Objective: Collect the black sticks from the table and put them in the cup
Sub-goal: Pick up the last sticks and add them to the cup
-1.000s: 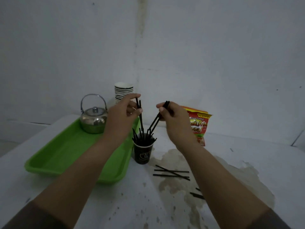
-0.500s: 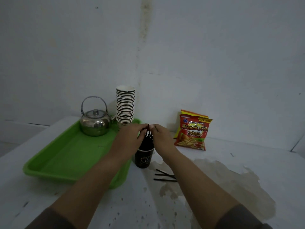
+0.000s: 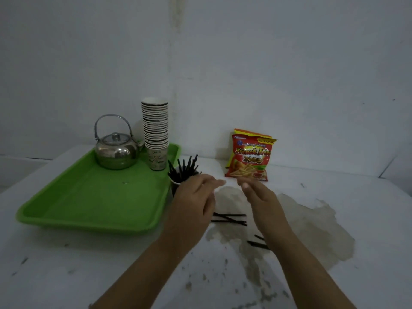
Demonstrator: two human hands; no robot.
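Note:
A dark paper cup [image 3: 174,184] stands just right of the green tray, mostly hidden behind my left hand. Several black sticks [image 3: 185,167] poke up out of it. My left hand [image 3: 195,199] hovers in front of the cup, fingers apart and empty. My right hand [image 3: 258,197] is beside it to the right, also open and empty. Three black sticks [image 3: 229,218] lie crossed on the table between my forearms. Two more black sticks [image 3: 257,243] lie nearer me, partly covered by my right forearm.
A green tray [image 3: 95,197] at the left holds a steel kettle [image 3: 114,150] and a tall stack of paper cups [image 3: 155,134]. A red French fries snack bag [image 3: 250,158] leans on the wall behind. The white table [image 3: 334,219] has a stained patch.
Both hands held sticks over the cup a second ago, then pushed them in. Now both hands have let go and drawn back towards me, to the right of the cup.

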